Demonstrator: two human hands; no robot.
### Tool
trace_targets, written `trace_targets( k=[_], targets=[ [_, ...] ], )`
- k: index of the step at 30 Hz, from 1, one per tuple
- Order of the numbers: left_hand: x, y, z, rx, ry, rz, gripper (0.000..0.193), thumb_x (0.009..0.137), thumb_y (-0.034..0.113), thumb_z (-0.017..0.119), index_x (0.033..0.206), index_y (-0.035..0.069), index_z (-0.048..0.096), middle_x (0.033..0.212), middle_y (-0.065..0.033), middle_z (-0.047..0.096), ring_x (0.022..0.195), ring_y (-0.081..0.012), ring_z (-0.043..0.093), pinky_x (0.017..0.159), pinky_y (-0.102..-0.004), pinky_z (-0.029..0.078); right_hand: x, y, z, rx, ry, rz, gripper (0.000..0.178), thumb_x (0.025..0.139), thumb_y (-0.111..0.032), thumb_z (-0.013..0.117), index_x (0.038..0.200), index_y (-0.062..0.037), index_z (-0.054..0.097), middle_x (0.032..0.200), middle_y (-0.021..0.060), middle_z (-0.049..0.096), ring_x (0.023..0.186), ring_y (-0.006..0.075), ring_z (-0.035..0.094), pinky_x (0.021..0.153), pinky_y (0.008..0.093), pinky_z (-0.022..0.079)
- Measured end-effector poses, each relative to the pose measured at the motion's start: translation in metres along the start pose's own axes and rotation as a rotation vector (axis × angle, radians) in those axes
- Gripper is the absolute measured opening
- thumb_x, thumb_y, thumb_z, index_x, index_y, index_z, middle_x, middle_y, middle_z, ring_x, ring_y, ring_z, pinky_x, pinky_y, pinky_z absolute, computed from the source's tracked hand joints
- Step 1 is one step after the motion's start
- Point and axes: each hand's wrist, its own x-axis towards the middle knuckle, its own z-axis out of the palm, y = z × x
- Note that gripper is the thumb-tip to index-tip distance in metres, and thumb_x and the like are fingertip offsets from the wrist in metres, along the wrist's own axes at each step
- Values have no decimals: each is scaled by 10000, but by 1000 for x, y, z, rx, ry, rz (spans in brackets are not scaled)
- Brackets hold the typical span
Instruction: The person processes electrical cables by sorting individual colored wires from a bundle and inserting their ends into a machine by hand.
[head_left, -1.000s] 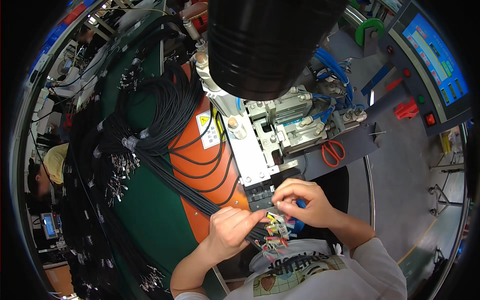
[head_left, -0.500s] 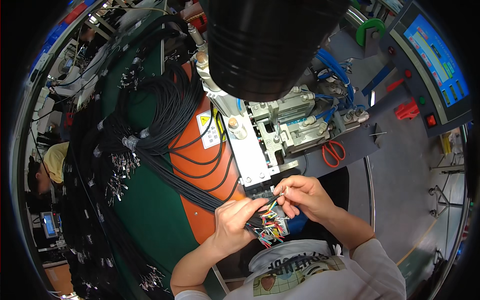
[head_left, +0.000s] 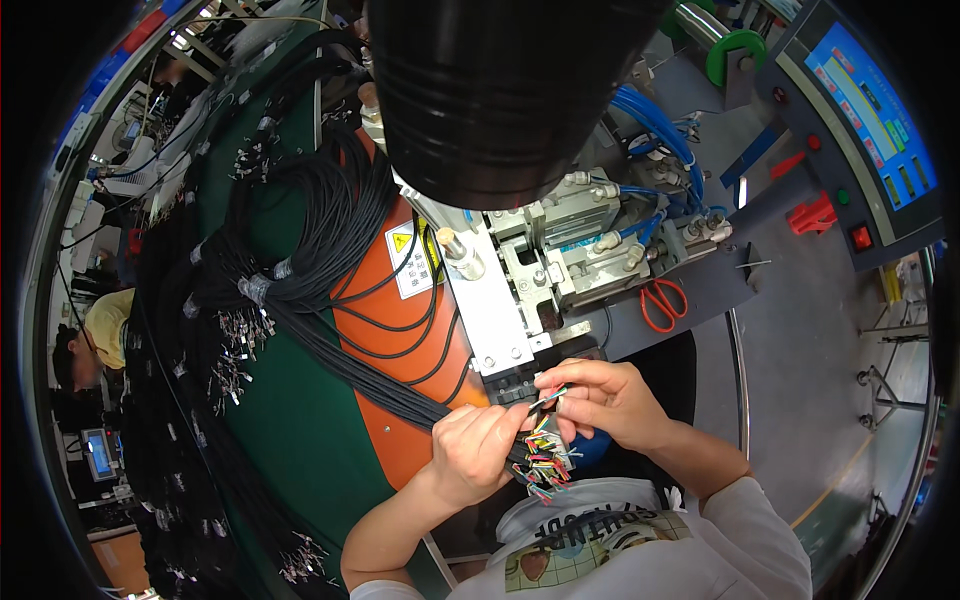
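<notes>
A bundle of black cables (head_left: 388,388) runs in from the left, and my left hand (head_left: 474,452) is closed around it near its end. Stripped colored wire ends (head_left: 545,464), red, yellow, green and white, fan out beyond my left fingers. Just to the right, my right hand (head_left: 608,400) pinches the thin colored wires of one cable between thumb and fingers. Both hands are close together in front of the metal machine (head_left: 500,320), by its black block (head_left: 512,384) at the near end.
Coiled black cables (head_left: 320,215) lie on the orange plate (head_left: 375,325) and green table (head_left: 300,440). Red-handled scissors (head_left: 662,305) rest right of the machine. A large black cylinder (head_left: 490,100) hangs overhead. A screen panel (head_left: 870,120) stands at right. A person in yellow (head_left: 108,330) is far left.
The view has shifted slightly. My right fingers have changed their pinch, and colored wires now show between them at the cable end. My left hand keeps hold of the bundle.
</notes>
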Motion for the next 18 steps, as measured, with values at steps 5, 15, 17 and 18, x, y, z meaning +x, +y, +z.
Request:
trace_targets(
  k=[5, 15, 17, 18],
  targets=[
    [1, 0, 1, -89, -4, -68, 347, 654, 110, 749, 942, -4, 594, 682, -76, 595, 535, -230, 582, 488, -322, 418, 7, 4, -2, -21, 26, -134, 173, 936, -27, 565, 1086, 38, 622, 879, 70, 636, 662, 90, 636, 499, 170, 429],
    [3, 5, 5, -74, -33, -168, 356, 596, 97, 763, 908, 20, 609, 685, -76, 607, 551, -246, 596, 496, -342, 429, 12, 3, -7, -340, 71, -280, 112, 903, -23, 613, 994, 40, 619, 884, 60, 632, 679, 86, 652, 566, 177, 489],
    [2, 6, 6, -47, -32, -184, 346, 593, 96, 764, 893, 24, 609, 680, -75, 603, 552, -246, 595, 497, -344, 425, 14, 5, -11, -127, 4, -94, 118, 888, -28, 634, 972, 52, 612, 913, 59, 629, 701, 78, 652, 573, 181, 491],
    [3, 6, 6, -49, 11, -176, 326, 593, 94, 763, 869, 29, 604, 674, -73, 596, 552, -245, 592, 501, -343, 421, 14, 10, -10, -127, 5, -93, 118, 888, -28, 634, 972, 52, 612, 913, 59, 629, 701, 78, 652, 573, 181, 491]
  ],
)
